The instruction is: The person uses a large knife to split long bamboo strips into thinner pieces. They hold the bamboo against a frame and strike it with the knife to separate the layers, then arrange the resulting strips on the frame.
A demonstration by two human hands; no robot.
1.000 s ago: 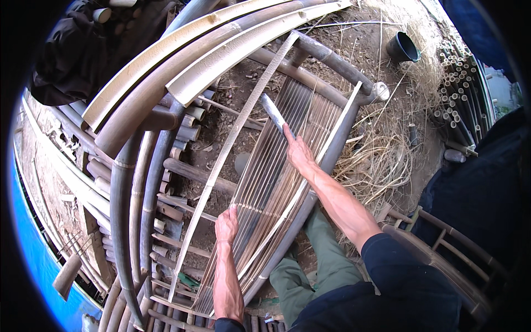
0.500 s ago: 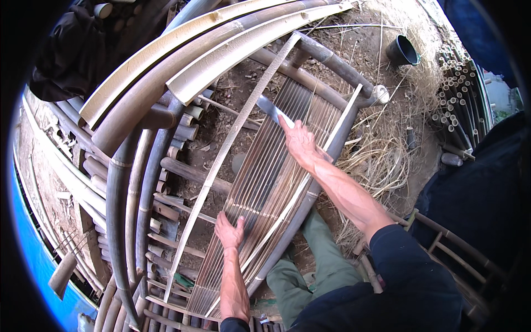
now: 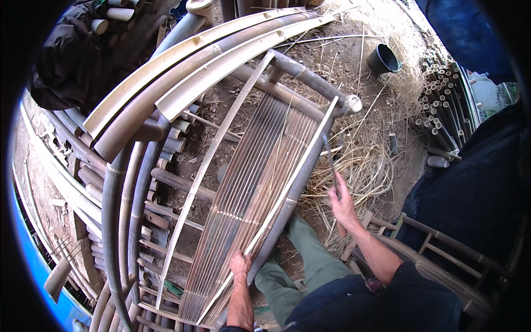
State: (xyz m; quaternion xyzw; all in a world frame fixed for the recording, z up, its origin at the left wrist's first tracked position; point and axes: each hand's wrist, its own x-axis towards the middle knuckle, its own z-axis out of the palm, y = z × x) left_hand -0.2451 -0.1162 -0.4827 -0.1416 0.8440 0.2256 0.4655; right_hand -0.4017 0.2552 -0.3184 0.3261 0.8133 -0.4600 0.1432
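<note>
Two hands are at a bamboo frame (image 3: 310, 73); thin slats (image 3: 243, 177) lie inside it, and a pale strip (image 3: 326, 119) runs by their right edge, next to a thick grey pole (image 3: 289, 205); past this pole there is open room over dry straw (image 3: 381, 166); the right hand (image 3: 343, 207) is out there, clamped round a knife (image 3: 330, 157), its tip near the pole; half a second ago the knife was over the slats, and the left hand (image 3: 240, 264) was by their left edge; now the left hand is on the pale strip; its fingertips are hidden, so one cannot tell if they pinch it; the right fist hides part of the knife's handle
</note>
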